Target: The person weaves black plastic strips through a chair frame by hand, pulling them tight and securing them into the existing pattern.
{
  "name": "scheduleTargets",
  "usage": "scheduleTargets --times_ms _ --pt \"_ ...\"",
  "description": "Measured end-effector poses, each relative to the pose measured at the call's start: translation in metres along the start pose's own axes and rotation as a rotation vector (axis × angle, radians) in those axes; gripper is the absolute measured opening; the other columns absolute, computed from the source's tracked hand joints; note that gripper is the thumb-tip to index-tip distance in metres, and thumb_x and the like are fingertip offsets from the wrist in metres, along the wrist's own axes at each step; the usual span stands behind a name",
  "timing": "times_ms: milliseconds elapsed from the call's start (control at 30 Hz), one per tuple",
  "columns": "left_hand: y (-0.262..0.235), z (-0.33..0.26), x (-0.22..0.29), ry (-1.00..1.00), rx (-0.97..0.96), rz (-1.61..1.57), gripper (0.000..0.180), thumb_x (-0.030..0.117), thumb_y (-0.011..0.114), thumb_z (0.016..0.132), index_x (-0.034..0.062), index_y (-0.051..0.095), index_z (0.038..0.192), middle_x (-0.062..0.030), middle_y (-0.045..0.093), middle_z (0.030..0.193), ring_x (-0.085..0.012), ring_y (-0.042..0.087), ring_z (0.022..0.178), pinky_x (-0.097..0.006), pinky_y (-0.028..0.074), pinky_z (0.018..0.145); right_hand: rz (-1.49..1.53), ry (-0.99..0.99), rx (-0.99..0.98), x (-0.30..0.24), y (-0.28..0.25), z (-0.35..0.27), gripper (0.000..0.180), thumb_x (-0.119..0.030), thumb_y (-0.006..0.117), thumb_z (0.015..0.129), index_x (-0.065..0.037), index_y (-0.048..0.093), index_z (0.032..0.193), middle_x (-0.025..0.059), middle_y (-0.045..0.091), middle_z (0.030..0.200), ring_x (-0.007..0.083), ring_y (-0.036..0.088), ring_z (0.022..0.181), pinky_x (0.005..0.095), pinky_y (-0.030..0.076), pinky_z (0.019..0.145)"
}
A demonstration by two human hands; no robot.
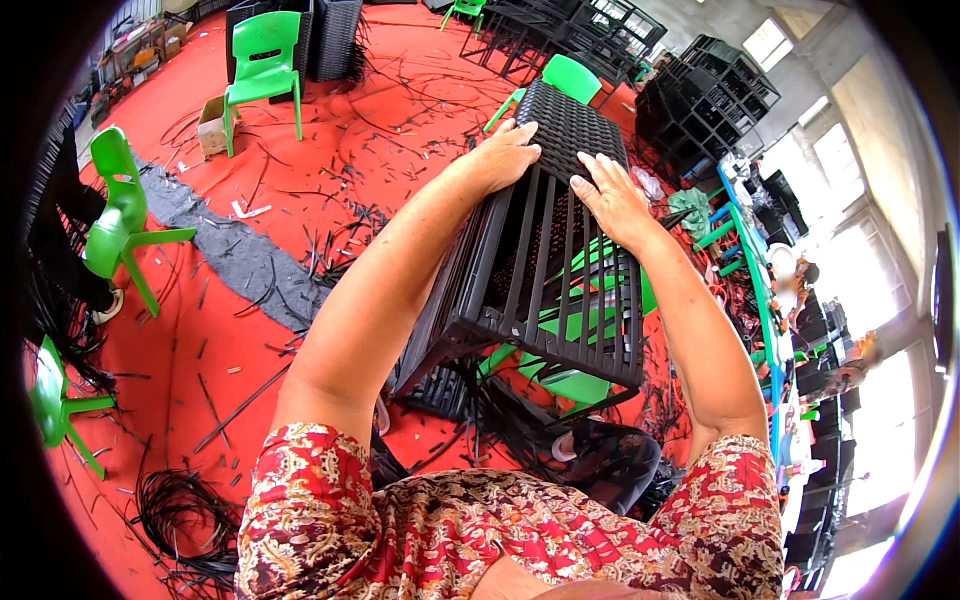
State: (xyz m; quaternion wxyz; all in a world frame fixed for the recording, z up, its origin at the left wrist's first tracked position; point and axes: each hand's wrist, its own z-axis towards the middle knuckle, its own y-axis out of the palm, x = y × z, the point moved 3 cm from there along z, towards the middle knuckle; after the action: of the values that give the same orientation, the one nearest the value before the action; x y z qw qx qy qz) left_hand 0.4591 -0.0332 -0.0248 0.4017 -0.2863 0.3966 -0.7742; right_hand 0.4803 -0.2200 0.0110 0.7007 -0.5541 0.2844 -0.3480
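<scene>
A black furniture frame (470, 300) stands in front of me, tilted away. Its far part carries a tight weave of black plastic rattan (570, 115); nearer to me, flat black strips (545, 255) run lengthwise with gaps between them. My left hand (505, 158) is closed at the left edge of the weave, its fingers bent over the rim and partly hidden. On the right side, my right hand (615, 200) lies on the border of the weave with its fingers stretched and apart.
Green plastic chairs stand around: one at the far left (265, 60), one at the left (118, 215), another under the frame (575, 375). Rattan scraps litter the red floor covering (330, 150). A coil of black strips (185, 520) lies lower left; stacked black frames (705, 95) stand far right.
</scene>
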Motion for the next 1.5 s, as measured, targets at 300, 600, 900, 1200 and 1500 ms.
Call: scheduleTargets --times_ms 300,600,900,1200,1500 --pt "0.01 0.003 -0.001 0.081 0.117 0.037 0.024 0.016 0.037 0.084 -0.0007 0.05 0.094 -0.0284 0.038 0.126 -0.037 0.036 0.12 -0.044 0.022 0.105 0.014 -0.008 0.019 0.007 0.002 -0.001 0.065 -0.061 0.031 0.084 -0.019 0.031 0.134 0.014 0.025 0.14 0.0305 0.02 0.13 0.0521 0.018 0.101" --pt "0.005 0.002 -0.001 0.059 0.066 0.025 0.025 0.018 0.037 0.085 -0.0005 0.051 0.095 -0.0266 0.037 0.128 -0.0415 0.033 0.121 -0.042 0.023 0.105 -0.008 -0.015 0.032 0.007 0.002 0.001 0.065 -0.061 0.031 0.084 -0.02 0.032 0.134 0.0135 0.026 0.14 0.0299 0.022 0.13 0.052 0.02 0.1" --pt "0.005 0.001 0.004 0.016 0.1 0.004 0.026 0.018 0.037 0.086 0.0 0.052 0.097 -0.0259 0.037 0.128 -0.0419 0.032 0.121 -0.042 0.022 0.105 -0.014 -0.044 0.042 0.013 0.006 0.003 0.062 -0.059 0.032 0.085 -0.019 0.033 0.133 0.0144 0.027 0.139 0.0301 0.023 0.13 0.0516 0.021 0.1" --pt "0.011 0.003 0.002 0.077 0.175 0.029 0.026 0.017 0.038 0.084 -0.0015 0.054 0.092 -0.0254 0.042 0.122 -0.0365 0.037 0.118 -0.044 0.026 0.101 -0.022 -0.047 0.035 0.013 0.005 0.003 0.062 -0.058 0.032 0.085 -0.019 0.033 0.133 0.0154 0.028 0.139 0.0306 0.023 0.129 0.0497 0.022 0.1" --pt "0.022 0.006 0.003 0.128 0.393 0.11 0.023 0.017 0.041 0.081 0.0025 0.059 0.084 -0.0217 0.051 0.106 -0.0294 0.046 0.107 -0.047 0.032 0.092 -0.036 -0.046 0.03 0.014 0.004 0.0 0.062 -0.058 0.033 0.085 -0.018 0.032 0.133 0.0157 0.027 0.139 0.0312 0.023 0.129 0.0499 0.023 0.1"
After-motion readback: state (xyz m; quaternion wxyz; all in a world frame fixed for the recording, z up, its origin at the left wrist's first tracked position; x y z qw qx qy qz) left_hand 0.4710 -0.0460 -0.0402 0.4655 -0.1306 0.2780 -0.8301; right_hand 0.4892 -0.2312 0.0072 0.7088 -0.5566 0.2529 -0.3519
